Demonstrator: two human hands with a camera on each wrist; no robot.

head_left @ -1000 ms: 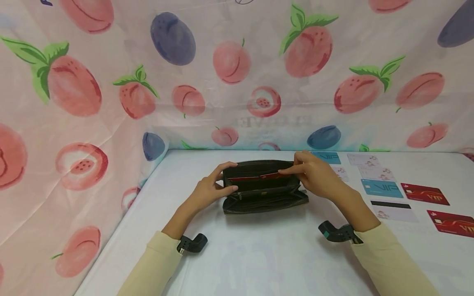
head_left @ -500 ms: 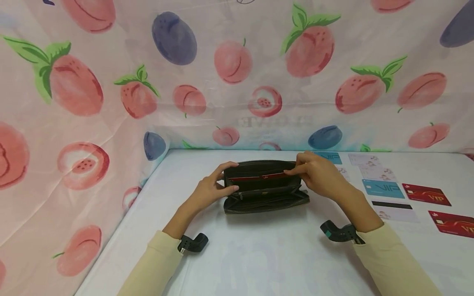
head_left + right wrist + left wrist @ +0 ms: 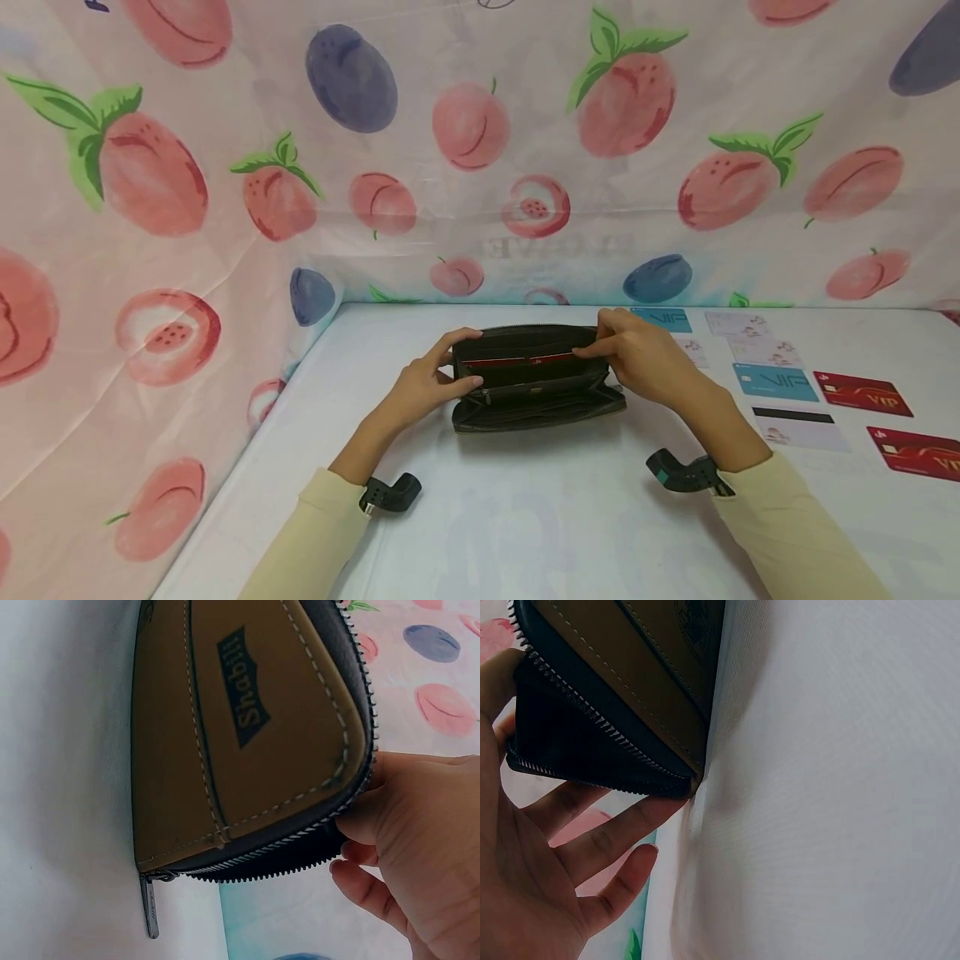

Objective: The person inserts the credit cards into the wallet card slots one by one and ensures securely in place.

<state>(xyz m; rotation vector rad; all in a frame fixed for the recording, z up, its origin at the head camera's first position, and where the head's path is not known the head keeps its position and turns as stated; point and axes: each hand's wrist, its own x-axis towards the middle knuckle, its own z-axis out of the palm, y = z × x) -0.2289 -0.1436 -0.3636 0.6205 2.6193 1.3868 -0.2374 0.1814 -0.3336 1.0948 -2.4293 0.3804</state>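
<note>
A dark zip-around wallet stands unzipped on the white table, its compartments spread upward. Its outer side, seen in both wrist views, is brown with pale stitching. My left hand grips the wallet's left end, thumb on the near side and fingers behind. My right hand reaches over the right end, its fingertips at the right end of a red card in the rear compartment. The pinched part is hidden by the fingers. Another red strip of card shows left of it. A zip pull hangs at the wallet's corner.
Right of the wallet lie blue VIP cards, red VIP cards and pale cards, one with a black stripe. A fruit-print cloth rises behind the table and along its left side.
My right fingertips have shifted slightly to the right along the red card, and the card sits a little farther right. My left hand keeps its grip on the wallet.
</note>
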